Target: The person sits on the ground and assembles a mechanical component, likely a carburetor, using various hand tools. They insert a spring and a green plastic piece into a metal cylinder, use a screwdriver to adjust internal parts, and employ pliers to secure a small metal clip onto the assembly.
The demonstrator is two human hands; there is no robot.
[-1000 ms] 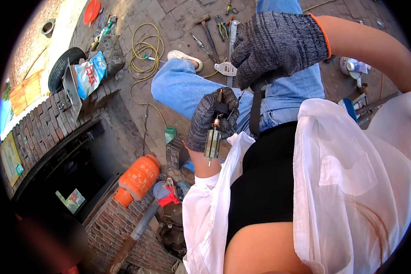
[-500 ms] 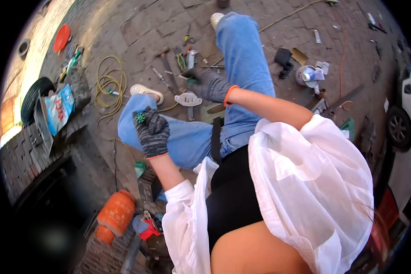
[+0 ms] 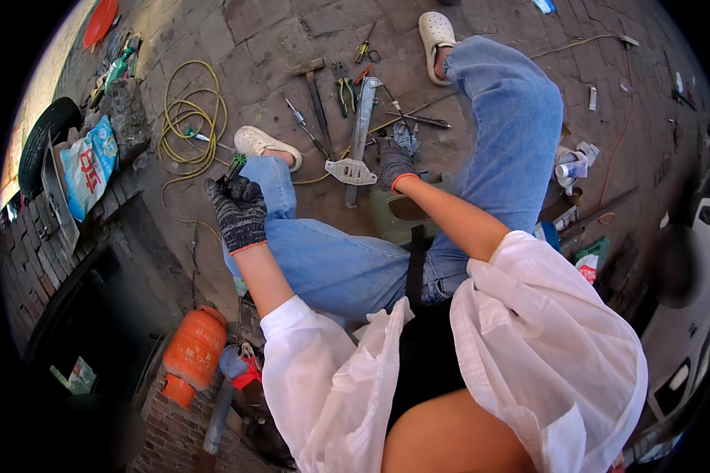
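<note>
Head view: left hand (image 3: 241,213) angled leftward, fingers curled around green part (image 3: 237,164); right hand (image 3: 394,163) outstretched, grip unclear.

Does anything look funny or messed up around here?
The yellow cable looks messy: it lies on the ground in loose, overlapping loops, not a neat coil. The hammer and pliers lie loose nearby too. Nothing is plainly spilled or broken, but the small green part in the left hand is too tiny to check for damage.
</note>
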